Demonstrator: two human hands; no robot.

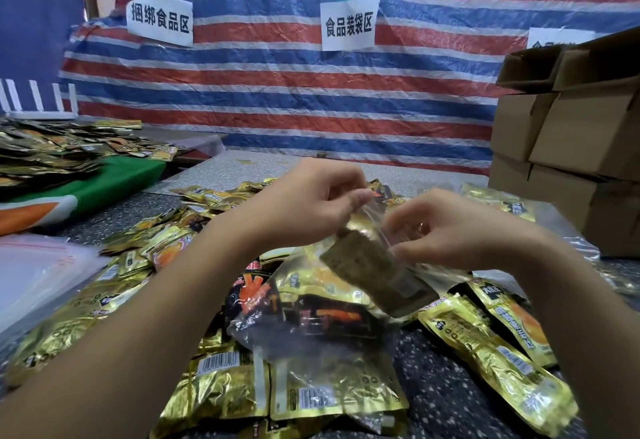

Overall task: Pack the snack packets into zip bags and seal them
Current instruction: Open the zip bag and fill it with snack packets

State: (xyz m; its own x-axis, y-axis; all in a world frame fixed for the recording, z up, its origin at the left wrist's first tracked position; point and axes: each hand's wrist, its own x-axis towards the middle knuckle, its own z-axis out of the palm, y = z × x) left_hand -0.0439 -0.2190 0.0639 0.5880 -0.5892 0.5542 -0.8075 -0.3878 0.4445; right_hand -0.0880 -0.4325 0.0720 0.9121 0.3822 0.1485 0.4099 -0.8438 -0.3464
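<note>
Your left hand [304, 203] and right hand [450, 227] each pinch the mouth of the zip bag [311, 303], packets [377, 276] inside

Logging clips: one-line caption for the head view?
Both hands, left hand and right hand, pinch a clear plastic zip bag holding gold foil snack packets.

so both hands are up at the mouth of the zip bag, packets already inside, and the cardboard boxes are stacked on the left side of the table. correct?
Nearly. The head view shows the left hand and right hand gripping the mouth of the zip bag, packets inside. But the cardboard boxes are stacked on the right side, not the left.
</note>
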